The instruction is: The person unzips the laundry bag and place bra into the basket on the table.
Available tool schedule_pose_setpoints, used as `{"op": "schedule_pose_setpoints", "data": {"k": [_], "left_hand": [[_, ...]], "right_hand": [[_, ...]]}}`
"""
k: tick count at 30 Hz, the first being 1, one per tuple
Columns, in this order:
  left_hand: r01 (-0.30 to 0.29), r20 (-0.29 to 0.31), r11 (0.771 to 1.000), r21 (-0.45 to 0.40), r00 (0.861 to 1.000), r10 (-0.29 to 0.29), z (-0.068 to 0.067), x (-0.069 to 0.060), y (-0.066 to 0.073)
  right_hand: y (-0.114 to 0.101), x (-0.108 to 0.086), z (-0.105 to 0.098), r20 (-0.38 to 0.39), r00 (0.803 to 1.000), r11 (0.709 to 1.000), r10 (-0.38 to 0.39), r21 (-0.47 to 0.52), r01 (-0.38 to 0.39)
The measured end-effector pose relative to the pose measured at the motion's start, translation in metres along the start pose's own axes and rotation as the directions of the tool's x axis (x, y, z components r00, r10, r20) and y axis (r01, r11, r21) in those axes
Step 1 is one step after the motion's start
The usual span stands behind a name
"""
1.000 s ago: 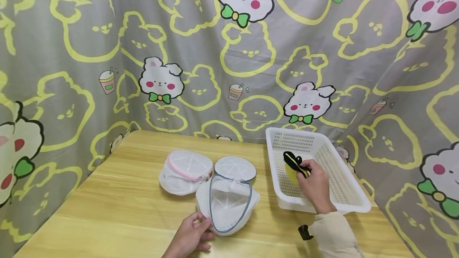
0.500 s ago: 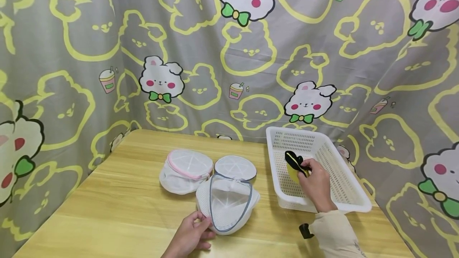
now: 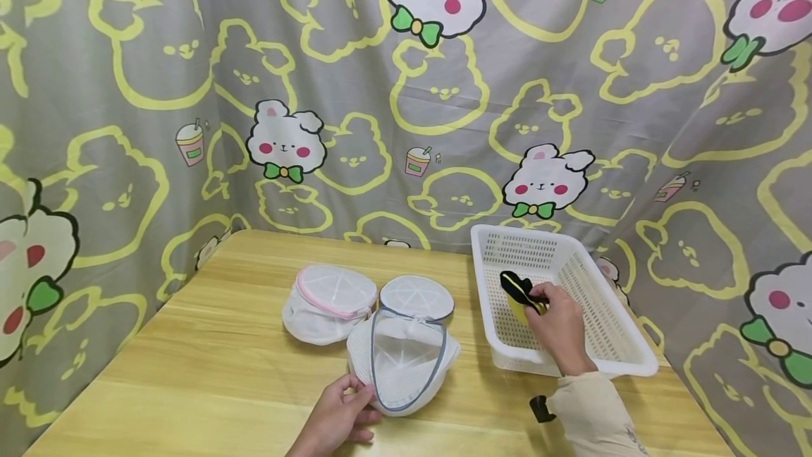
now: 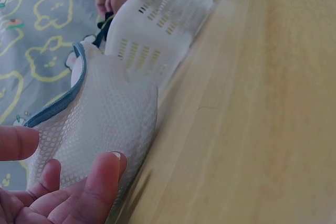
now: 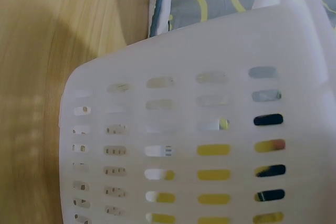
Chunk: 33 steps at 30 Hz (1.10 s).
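Note:
A white mesh bag with a grey rim [image 3: 406, 372] stands with its mouth uncovered, its round lid [image 3: 416, 297] folded back behind it. My left hand [image 3: 338, 415] touches the bag's near left side, thumb and fingers slightly bent; the left wrist view shows them beside the mesh [image 4: 105, 114]. Over the white basket [image 3: 480, 302], my right hand [image 3: 561, 326] pinches a black and yellow cloth item [image 3: 520, 291] whose lower part hangs inside. The right wrist view shows the basket's slotted wall [image 5: 136, 56], with yellow and black visible through the slots; the right hand is hidden there.
A second mesh bag with a pink rim [image 3: 323, 309] sits left of the grey-rimmed one on the wooden table [image 3: 190, 372]. A patterned curtain [image 3: 355, 90] stands behind and at both sides. A black object [image 3: 541, 410] hangs by the right sleeve.
The black and yellow item has tilted and shifted slightly left in my right hand. My left hand and both mesh bags stay where they were.

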<state>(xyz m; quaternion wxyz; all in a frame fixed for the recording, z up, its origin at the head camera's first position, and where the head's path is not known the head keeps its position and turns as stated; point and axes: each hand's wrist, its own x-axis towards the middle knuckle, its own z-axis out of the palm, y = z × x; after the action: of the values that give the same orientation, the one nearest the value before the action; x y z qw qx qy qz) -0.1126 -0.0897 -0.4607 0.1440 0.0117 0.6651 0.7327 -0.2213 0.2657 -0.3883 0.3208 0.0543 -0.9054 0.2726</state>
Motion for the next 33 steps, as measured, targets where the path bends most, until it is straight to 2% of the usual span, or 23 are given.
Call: {"op": "schedule_pose_setpoints", "data": {"k": [3,6,13,19,22,29,33], "left_hand": [[-0.001,0.002,1.0,-0.001,1.0,0.001,-0.0001,0.0003,-0.0002],[-0.003,0.003,1.0,0.0,1.0,0.003,-0.0005,0.0007,-0.0007],[-0.006,0.0,1.0,0.008,1.0,0.006,-0.0014,0.0016,-0.0028],[-0.007,0.0,1.0,0.008,1.0,0.007,-0.0011,0.001,-0.0021],[-0.012,0.001,1.0,0.007,1.0,0.012,-0.0008,0.0007,-0.0014],[-0.019,0.002,1.0,0.007,1.0,0.019,-0.0003,-0.0001,-0.0013],[-0.022,0.001,1.0,0.014,1.0,0.022,-0.0011,0.0002,-0.002]], "right_hand": [[0.0005,-0.0013,-0.0007,0.077,0.997,1.0,0.003,-0.004,-0.002],[0.0,-0.0024,-0.0004,0.106,0.994,1.0,0.013,0.009,-0.014],[-0.0028,-0.0033,0.0005,0.046,0.999,1.0,0.001,0.017,-0.002],[-0.0053,-0.0038,-0.0013,0.02,0.999,0.999,0.043,-0.009,-0.043],[-0.006,-0.0034,-0.0021,-0.016,0.999,0.999,0.042,-0.016,-0.042],[-0.0066,-0.0031,-0.0034,-0.149,0.988,0.999,-0.039,-0.03,0.035],[-0.007,-0.0025,-0.004,-0.169,0.982,0.996,-0.08,-0.042,0.074]]}}
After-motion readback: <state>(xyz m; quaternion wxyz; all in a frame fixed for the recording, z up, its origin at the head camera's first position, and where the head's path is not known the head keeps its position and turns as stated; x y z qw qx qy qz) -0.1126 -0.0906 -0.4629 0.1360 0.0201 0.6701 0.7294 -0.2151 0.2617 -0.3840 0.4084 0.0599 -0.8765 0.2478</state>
